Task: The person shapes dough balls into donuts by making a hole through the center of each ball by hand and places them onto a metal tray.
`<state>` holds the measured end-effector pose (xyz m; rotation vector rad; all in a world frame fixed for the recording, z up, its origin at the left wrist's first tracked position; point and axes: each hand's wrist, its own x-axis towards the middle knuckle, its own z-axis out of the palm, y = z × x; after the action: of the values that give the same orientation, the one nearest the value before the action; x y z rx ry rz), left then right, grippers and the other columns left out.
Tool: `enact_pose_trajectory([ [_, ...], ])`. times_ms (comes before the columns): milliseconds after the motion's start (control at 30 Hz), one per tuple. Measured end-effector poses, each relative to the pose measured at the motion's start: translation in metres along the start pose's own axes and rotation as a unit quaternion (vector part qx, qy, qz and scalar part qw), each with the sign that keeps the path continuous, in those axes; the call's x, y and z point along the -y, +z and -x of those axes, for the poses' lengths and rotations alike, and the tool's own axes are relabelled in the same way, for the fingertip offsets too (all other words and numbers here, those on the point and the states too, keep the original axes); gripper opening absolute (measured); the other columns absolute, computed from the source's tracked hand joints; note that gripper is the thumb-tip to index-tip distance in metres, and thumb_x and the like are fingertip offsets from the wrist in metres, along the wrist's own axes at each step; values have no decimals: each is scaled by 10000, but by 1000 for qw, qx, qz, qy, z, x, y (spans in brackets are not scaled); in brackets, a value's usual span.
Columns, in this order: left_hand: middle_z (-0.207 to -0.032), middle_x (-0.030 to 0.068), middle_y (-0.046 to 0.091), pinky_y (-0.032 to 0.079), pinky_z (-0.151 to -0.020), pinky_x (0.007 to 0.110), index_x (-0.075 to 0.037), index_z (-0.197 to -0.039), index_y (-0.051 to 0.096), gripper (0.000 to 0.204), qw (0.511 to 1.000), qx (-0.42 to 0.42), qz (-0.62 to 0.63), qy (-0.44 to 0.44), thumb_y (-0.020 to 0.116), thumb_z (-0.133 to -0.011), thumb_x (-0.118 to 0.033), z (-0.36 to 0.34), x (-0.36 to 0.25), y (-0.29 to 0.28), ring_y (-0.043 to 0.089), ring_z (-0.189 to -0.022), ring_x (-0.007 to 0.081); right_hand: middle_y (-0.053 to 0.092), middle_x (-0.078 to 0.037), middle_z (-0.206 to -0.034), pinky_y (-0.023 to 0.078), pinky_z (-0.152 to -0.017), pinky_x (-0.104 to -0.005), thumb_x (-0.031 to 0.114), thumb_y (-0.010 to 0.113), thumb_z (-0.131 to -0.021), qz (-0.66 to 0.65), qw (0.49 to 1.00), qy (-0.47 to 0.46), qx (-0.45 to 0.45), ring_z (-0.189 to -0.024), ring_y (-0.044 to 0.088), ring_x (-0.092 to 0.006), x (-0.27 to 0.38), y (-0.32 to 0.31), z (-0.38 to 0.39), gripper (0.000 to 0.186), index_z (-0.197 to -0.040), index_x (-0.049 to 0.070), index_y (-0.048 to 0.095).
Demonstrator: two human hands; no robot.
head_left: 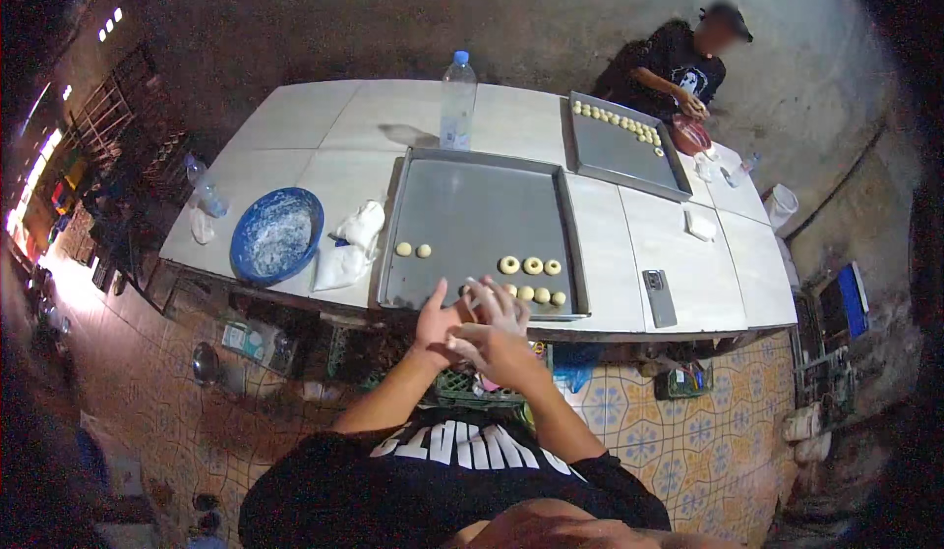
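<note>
My left hand (pixel 438 331) and my right hand (pixel 500 338) meet at the front edge of a grey metal tray (pixel 482 195). The left palm faces inward with its thumb up. Spread, flour-dusted fingers of the right hand lie across it; anything between the palms is hidden. Just beyond, a row of dough balls (pixel 541 295) sits along the tray's near side, partly covered by my fingers. Behind that row lie 3 dough rings (pixel 533 265). Two more dough balls (pixel 424 251) rest near the left wall.
Left of the tray are a white plastic bag (pixel 341 264) and a blue basin (pixel 278 234) with white powder. A water bottle (pixel 458 102) stands behind it. To the right lie a phone (pixel 659 297) and a second tray (pixel 624 151) with dough pieces, where another person (pixel 678 67) works.
</note>
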<state>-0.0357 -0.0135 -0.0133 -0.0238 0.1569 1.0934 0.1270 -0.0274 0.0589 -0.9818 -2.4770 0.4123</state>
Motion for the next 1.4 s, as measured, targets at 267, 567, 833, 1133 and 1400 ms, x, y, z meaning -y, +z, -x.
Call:
enact_pose_trajectory([
  [267, -1460, 176, 582, 435, -1149, 559, -106, -1507, 485, 767, 999, 21, -37, -17, 436, -1026, -701, -5, 9, 11, 584, -1326, 357, 339, -156, -1664, 168, -1163, -716, 450, 748, -913, 15, 999, 29, 7, -1537, 265, -440, -7, -15, 3, 261, -1067, 244, 798],
  [567, -1465, 168, 584, 449, -1142, 539, -125, -1443, 530, 715, 999, -46, -16, -17, 427, -1030, -700, -10, 12, 8, 587, -1327, 350, 346, -152, -1655, 168, -1166, -724, 493, 744, -913, 28, 997, 63, -29, -1514, 279, -470, -6, -17, 8, 310, -1081, 238, 797],
  [833, -1454, 153, 580, 464, -1120, 541, -171, -1465, 531, 706, 999, -46, -28, -9, 398, -1032, -712, -12, 18, 12, 603, -1291, 341, 311, -156, -1684, 207, -1120, -768, 547, 735, -888, 50, 996, 61, -46, -1528, 264, -456, -7, -8, 7, 343, -1040, 253, 826],
  [1133, -1449, 145, 579, 568, -985, 504, -160, -1490, 507, 736, 998, -26, -55, -27, 386, -1029, -721, -10, 11, 5, 636, -1238, 356, 256, -153, -1706, 151, -1149, -794, 544, 685, -935, 28, 997, 64, -24, -1548, 226, -478, -15, -16, 10, 363, -1124, 262, 815],
  [1400, -1450, 155, 590, 557, -1013, 517, -142, -1446, 540, 719, 997, -53, -61, -20, 382, -1036, -711, -7, 16, 27, 654, -1221, 355, 280, -173, -1695, 131, -1164, -771, 558, 682, -936, 7, 999, 45, 27, -1549, 222, -473, -13, -26, 5, 381, -1111, 244, 808],
])
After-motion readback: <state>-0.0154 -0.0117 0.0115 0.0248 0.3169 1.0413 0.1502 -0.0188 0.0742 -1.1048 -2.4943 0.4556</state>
